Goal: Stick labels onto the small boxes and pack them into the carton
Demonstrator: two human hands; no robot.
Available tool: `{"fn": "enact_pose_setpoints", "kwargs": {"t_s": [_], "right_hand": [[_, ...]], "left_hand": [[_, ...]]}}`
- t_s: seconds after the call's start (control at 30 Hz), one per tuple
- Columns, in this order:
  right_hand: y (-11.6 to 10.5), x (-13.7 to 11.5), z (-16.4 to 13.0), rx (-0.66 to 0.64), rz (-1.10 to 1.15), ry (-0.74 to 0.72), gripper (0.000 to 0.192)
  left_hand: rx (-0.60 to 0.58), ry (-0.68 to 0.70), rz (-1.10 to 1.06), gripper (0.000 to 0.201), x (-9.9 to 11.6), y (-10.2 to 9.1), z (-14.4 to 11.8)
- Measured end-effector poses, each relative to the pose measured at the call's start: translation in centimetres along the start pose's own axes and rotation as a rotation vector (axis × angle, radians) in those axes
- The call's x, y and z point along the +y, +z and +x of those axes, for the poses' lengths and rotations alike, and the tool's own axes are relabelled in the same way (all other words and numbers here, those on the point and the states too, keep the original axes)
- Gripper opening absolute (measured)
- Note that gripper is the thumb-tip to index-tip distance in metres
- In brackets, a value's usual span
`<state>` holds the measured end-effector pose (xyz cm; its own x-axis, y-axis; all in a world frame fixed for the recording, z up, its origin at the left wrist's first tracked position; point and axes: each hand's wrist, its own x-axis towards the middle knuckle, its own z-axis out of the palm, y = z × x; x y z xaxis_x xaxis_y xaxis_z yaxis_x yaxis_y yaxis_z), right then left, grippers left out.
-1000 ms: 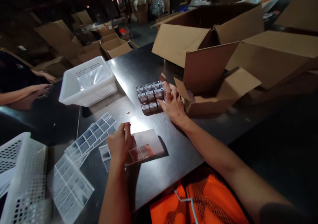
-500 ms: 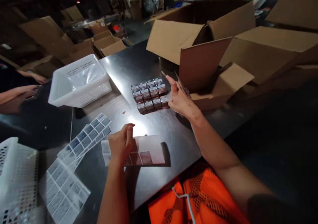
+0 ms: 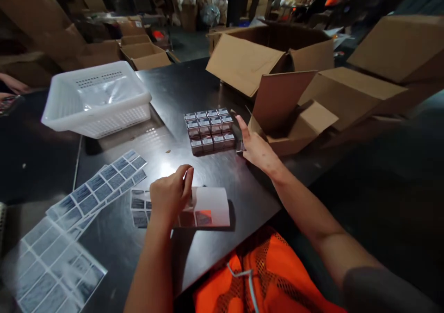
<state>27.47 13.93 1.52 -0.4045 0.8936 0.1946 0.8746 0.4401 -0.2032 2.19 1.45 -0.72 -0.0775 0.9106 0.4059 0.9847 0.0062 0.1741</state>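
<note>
My left hand (image 3: pixel 171 190) is closed in a pinch, thumb against forefinger, above a sheet of square stickers (image 3: pixel 204 216) with a bare white right end. Whatever sits in that pinch is too small or hidden to make out. Several small dark boxes (image 3: pixel 211 125) with barcode labels on top stand in tight rows farther up the metal table. At their right end, my right hand (image 3: pixel 258 151) holds another small dark box (image 3: pixel 240 146), largely covered by the fingers; its forefinger stretches forward. More sticker sheets (image 3: pixel 100 188) lie overlapping on the left.
A white plastic basket (image 3: pixel 100 123) with clear plastic inside stands at the back left. Open cardboard boxes (image 3: pixel 243 63) crowd the right; a smaller open carton (image 3: pixel 286 97) is close beyond my right hand. Another person's hand (image 3: pixel 14 84) shows at the far left.
My view has turned a little to the right. The right hand has shifted slightly down and right beside the rows, and a small dark box now shows at its fingers. My left hand stays pinched over the sheet.
</note>
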Motion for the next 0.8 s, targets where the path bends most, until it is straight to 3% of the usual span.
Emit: {"fn": "enact_pose_setpoints", "kwargs": {"t_s": [0.1, 0.2, 0.27, 0.33, 0.43, 0.5, 0.57, 0.67, 0.73, 0.8], "right_hand": [[-1.3, -1.8, -2.7, 0.166, 0.173, 0.062, 0.106], [-2.0, -5.1, -3.7, 0.287, 0.494, 0.069, 0.115], [-2.2, -7.6, -3.2, 0.273, 0.696, 0.027, 0.120], [-2.1, -9.7, -2.2, 0.226, 0.841, -0.014, 0.120], [-1.3, -11.2, -1.0, 0.120, 0.972, -0.086, 0.119], [-0.5, -10.9, -0.5, 0.082, 1.039, -0.128, 0.115], [0.3, -9.8, -0.3, 0.164, 1.108, -0.143, 0.097], [0.5, -8.0, -0.2, 0.340, 1.232, -0.119, 0.048], [0.0, -7.2, -0.1, 0.317, 1.361, -0.077, 0.030], [-0.5, -6.9, -0.1, 0.227, 1.495, -0.025, 0.028]], "left_hand": [[0.030, 0.052, -0.082, 0.034, 0.9, -0.4, -0.1], [0.131, 0.142, -0.132, 0.051, 1.5, -0.5, -0.1], [0.221, 0.202, -0.121, 0.069, 1.7, -0.5, 0.0], [0.320, 0.230, -0.106, 0.074, 1.4, -0.5, 0.1], [0.481, 0.183, -0.105, 0.051, 0.7, -0.5, 0.3], [0.512, 0.129, -0.161, 0.041, 0.2, -0.5, 0.4], [0.476, 0.072, -0.264, 0.042, 0.0, -0.4, 0.5], [0.401, -0.048, -0.435, 0.050, -0.1, 0.0, 0.4], [0.343, -0.109, -0.524, 0.056, 0.0, 0.2, 0.3], [0.298, -0.131, -0.579, 0.059, 0.1, 0.2, 0.2]]}}
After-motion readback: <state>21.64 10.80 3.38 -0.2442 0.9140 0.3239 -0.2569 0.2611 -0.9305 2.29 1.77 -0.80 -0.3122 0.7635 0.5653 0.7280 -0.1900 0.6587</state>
